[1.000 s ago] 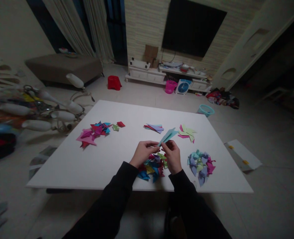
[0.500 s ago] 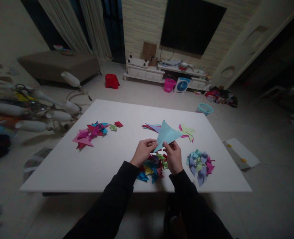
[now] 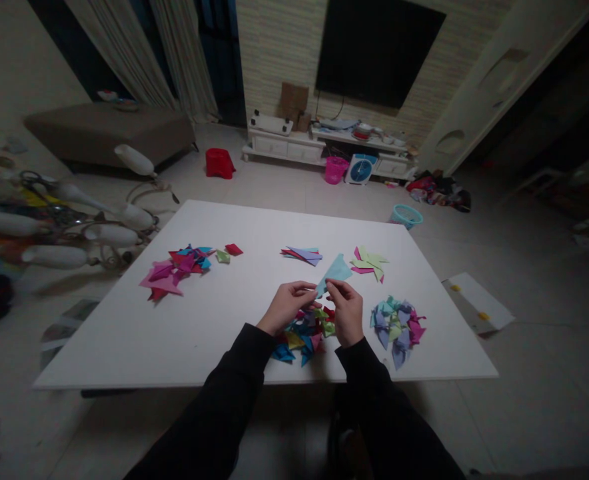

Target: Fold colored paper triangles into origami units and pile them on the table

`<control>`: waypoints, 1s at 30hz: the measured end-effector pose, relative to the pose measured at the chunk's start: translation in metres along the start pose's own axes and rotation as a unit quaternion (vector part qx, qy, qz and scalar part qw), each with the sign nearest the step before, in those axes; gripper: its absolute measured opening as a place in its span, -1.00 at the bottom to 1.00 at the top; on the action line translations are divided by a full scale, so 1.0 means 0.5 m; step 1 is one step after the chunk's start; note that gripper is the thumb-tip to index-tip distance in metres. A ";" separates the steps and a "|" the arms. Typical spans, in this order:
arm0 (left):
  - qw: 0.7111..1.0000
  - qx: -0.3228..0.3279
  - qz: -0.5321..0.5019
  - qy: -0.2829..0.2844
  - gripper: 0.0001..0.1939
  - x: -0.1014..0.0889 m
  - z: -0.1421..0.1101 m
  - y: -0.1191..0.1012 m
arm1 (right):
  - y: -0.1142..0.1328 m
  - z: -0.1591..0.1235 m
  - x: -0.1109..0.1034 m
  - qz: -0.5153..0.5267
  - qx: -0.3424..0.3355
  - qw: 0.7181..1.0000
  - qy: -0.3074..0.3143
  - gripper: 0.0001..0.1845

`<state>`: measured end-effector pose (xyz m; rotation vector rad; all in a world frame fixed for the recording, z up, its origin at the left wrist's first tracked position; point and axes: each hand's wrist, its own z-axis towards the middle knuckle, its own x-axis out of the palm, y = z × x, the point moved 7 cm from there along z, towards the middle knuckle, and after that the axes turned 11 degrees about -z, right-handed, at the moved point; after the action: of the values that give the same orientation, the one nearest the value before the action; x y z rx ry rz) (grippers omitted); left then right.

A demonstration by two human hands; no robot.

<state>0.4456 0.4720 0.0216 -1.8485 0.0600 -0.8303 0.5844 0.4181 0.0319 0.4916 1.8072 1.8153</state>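
Observation:
Both my hands hold one light blue folded paper piece (image 3: 335, 271) just above the white table (image 3: 224, 313). My left hand (image 3: 285, 306) pinches its lower left corner, and my right hand (image 3: 347, 311) pinches it from the right; both are closed on it. Under my hands lies a pile of mixed coloured folded papers (image 3: 302, 333). A pile of pastel blue, green and pink pieces (image 3: 397, 324) sits just right of my right hand.
A pink, red and blue paper pile (image 3: 174, 270) lies at the table's left. Purple folded sheets (image 3: 302, 255) and green-pink ones (image 3: 369, 261) lie beyond my hands. White lamp parts (image 3: 74, 227) crowd the floor at left. A teal basket (image 3: 405, 216) stands beyond the table.
The blue paper was edge-on, then opened broad as a triangle, and now shows smaller and lower between my fingers. The view has shifted slightly.

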 end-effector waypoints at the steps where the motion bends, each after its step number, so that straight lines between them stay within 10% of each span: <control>1: 1.000 -0.002 0.006 -0.008 -0.57 -0.004 0.001 0.000 | -0.002 0.002 -0.001 -0.001 0.001 1.000 -0.001 -0.69; 10: 0.983 0.100 0.143 -0.057 -0.69 -0.037 0.004 -0.035 | 0.003 0.005 -0.013 -0.031 -0.011 0.999 -0.011 -0.75; 18: 0.859 0.281 0.426 -0.049 -0.90 0.017 -0.049 -0.065 | 0.007 -0.016 -0.001 -0.070 -0.011 0.997 0.044 -0.75; 30: 0.897 0.212 0.356 -0.154 -0.79 -0.106 0.022 -0.045 | 0.036 -0.032 0.040 -0.306 -0.098 0.923 0.211 -0.84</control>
<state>0.4044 0.5122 0.0111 -1.3623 0.3097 -0.0210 0.5570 0.4175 0.0469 -0.5345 1.7369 1.6854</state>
